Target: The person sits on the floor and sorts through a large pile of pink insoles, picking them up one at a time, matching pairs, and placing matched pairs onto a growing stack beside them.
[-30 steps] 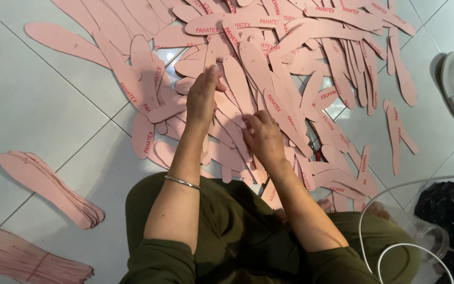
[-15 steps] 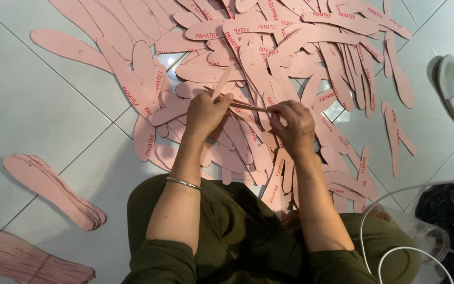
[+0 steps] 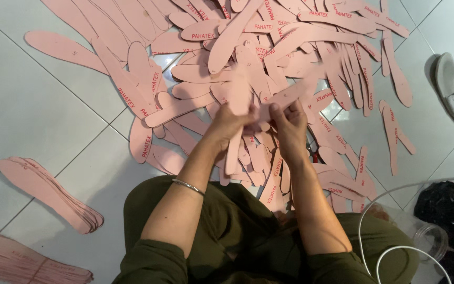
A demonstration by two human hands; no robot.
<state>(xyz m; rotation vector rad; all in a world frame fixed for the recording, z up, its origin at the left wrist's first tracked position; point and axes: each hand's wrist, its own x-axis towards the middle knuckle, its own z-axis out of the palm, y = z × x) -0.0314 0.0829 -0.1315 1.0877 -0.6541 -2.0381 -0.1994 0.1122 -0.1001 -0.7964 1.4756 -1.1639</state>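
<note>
We held two thin pink insoles [image 3: 269,102] pinched together above the heap — left hand [image 3: 230,122] and right hand [image 3: 289,122] both closed on them. Two neat stacks [image 3: 48,194] lay sorted on the tile floor [image 3: 38,105]; the big loose pile [image 3: 290,47] — flat, flexible, foot-shaped — remained.

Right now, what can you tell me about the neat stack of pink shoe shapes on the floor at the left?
The neat stack of pink insoles lies flat on the pale tiled floor, slanting from upper left to lower right. Each piece is a thin, foot-shaped cutout that looks like stiff board or foam. The pieces sit closely aligned, with their edges fanning slightly at the lower end. Nothing touches the stack but the floor; both hands are away from it, over at the big loose pile.
</note>
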